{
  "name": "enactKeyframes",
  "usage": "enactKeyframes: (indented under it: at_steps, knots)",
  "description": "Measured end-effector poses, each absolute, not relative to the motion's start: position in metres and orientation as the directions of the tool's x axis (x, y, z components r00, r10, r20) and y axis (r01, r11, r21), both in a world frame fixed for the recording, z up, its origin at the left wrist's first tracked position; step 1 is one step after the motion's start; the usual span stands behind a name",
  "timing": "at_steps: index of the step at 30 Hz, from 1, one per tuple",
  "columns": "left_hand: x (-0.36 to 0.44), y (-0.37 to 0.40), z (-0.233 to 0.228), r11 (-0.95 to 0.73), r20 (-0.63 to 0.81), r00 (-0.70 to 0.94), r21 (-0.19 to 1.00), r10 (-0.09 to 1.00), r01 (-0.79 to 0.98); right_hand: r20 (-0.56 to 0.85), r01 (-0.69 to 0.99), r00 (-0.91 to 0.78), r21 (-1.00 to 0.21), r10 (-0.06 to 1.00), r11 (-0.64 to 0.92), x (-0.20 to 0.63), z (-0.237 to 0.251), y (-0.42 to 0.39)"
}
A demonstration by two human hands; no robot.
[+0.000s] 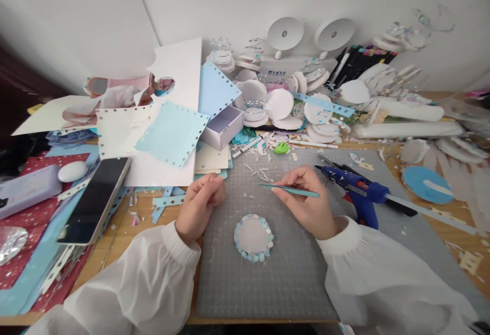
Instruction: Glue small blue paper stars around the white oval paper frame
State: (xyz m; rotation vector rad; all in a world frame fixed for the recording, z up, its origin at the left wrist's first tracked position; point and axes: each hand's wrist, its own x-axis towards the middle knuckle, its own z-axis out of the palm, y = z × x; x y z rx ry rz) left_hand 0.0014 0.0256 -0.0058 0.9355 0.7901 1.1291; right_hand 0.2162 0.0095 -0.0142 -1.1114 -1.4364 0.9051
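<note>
In my right hand [306,207], thin teal tweezers [294,190] are gripped between thumb and fingers, their tips pointing left over the grey cutting mat [229,289]. My left hand [201,205] is closed in a loose fist at the mat's left edge; whatever it may hold is hidden. On the mat below and between both hands lies a white paper disc [253,235], ringed with small light blue and cream flower-shaped pieces. A blue hot glue gun [356,192] rests to the right of my right hand, a pale glue stick sticking out of its back.
White paper discs [279,104] are piled at the back. A phone [95,199] and punched coloured sheets [172,133] lie left, beside a small lilac drawer box [224,128]. Paper scraps and a green piece [282,148] litter the mat's far edge. A blue disc [426,184] lies right.
</note>
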Motion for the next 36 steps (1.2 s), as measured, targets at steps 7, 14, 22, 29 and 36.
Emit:
enactKeyframes:
  at_steps: [7, 14, 22, 29, 36]
  knots:
    - [-0.004, 0.026, -0.003, 0.256, -0.113, 0.293, 0.817, 0.949, -0.516, 0.318, 0.192, -0.092, -0.924, 0.944, 0.331, 0.214, -0.018, 0.007]
    - [-0.005, 0.026, 0.001, 0.265, -0.105, 0.311, 0.803, 0.945, -0.534, 0.400, 0.329, -0.020, -0.863, 0.916, 0.383, 0.215, -0.020, 0.007]
    - [-0.002, 0.025, 0.002, 0.163, -0.062, 0.281, 0.922, 0.958, -0.352, 0.406, 0.278, 0.282, -0.902, 0.869, 0.331, 0.218, -0.022, 0.016]
    - [-0.009, 0.003, 0.025, -0.172, 0.159, 0.240, 0.984, 0.958, 0.035, 0.408, 0.306, 0.253, -0.894, 0.877, 0.328, 0.220, -0.027, 0.016]
    - [-0.032, -0.012, 0.058, -0.273, 0.295, -0.072, 0.936, 0.953, 0.221, 0.469, 0.338, 0.217, -0.859, 0.856, 0.384, 0.220, -0.026, 0.016]
